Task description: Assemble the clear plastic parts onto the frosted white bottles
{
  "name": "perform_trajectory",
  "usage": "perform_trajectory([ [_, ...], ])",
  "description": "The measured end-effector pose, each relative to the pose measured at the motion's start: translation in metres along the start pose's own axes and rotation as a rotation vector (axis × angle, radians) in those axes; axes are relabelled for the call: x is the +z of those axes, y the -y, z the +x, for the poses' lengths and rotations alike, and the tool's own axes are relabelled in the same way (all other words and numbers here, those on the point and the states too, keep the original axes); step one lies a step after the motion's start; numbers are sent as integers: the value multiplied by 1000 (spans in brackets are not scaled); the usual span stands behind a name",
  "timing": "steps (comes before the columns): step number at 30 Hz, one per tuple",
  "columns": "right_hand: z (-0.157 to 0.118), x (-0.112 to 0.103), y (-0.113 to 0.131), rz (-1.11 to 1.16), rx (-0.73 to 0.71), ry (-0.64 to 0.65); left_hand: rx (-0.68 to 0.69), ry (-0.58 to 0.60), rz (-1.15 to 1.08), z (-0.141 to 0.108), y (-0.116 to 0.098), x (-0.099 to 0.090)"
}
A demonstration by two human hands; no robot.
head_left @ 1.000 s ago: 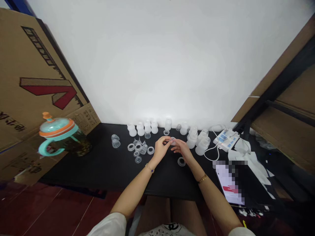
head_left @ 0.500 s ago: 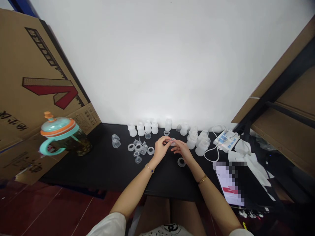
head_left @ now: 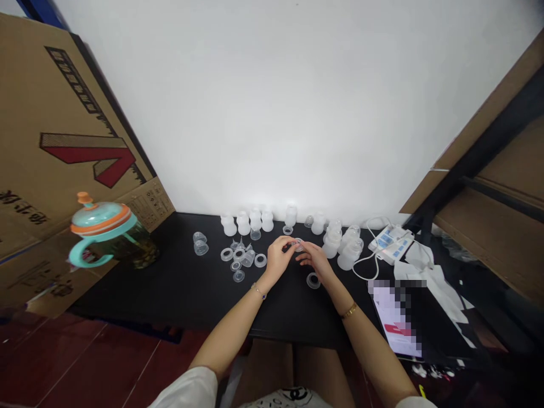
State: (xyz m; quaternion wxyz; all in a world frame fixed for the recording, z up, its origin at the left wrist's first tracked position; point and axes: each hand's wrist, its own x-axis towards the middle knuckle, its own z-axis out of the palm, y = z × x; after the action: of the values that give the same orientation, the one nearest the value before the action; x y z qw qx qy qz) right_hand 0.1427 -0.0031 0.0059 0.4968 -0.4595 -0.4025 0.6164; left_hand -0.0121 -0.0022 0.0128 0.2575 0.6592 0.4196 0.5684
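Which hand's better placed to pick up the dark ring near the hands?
Right, likely. The right hand sits just behind the ring, while the left hand is farther off, and both are at the small clear piece.

Black characters on cardboard carton (head_left: 51, 170), unreadable

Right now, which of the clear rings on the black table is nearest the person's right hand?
The lone ring just below the right hand; the other rings lie farther off, beyond or left of the hands.
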Motion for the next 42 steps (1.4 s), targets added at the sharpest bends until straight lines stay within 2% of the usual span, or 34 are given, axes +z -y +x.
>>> perform_trajectory([
  [5,0,1,1,6,-6,-17,-64,15,-59,0,3,1],
  [15,-1,1,7,-26,-37,-87,-352,0,-383,7,13,0],
  [24,0,-2,3,-47,-46,-36,-590,28,-521,7,20,0],
  [36,-6,0,10,-115,-156,3,-694,107,-548,7,16,-1],
  [42,-7,1,11,-71,-176,35,-741,131,-585,8,13,-3],
])
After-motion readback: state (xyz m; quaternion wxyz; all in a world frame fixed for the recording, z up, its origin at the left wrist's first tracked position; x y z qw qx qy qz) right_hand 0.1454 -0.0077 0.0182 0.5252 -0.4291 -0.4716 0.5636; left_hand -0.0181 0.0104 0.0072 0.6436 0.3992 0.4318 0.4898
